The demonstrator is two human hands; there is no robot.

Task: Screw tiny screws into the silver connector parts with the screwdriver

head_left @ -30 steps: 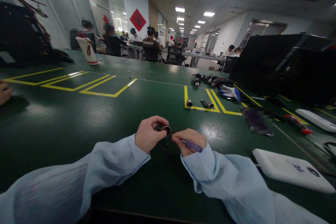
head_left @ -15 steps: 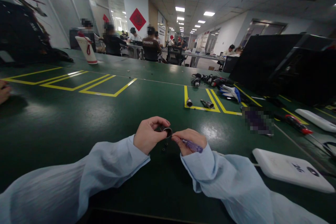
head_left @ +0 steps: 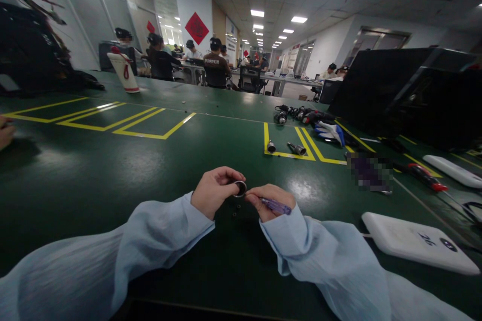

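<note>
Green matting covered the table (head_left: pixel 113 170) that filled most of the frame. Just below centre, the left hand (head_left: pixel 214 193) pinched a small metal ring (head_left: pixel 240 188) between thumb and curled fingertips, holding it a little above the table surface. The right hand (head_left: pixel 269 200) sat just beside it, fingers closed around a purple screwdriver (head_left: pixel 276 205) whose tip pointed left at the ring; whether the tip touched the ring could not be told. Two tiny dark parts (head_left: pixel 236 209) lay on the mat directly under the hands. Both arms wore pale blue sleeves.

Right of centre, two short metal cylinders (head_left: pixel 271 147) lay on a yellow taped outline (head_left: pixel 289 156), with a blue and white glove (head_left: pixel 329 133) behind them. A flat white case (head_left: pixel 417 243) lay at lower right, and a red-handled screwdriver (head_left: pixel 427 178) rested above it. At the far left edge another person's hand (head_left: pixel 5 130) rested on the table. A white cup (head_left: pixel 124 72) stood at upper left.
</note>
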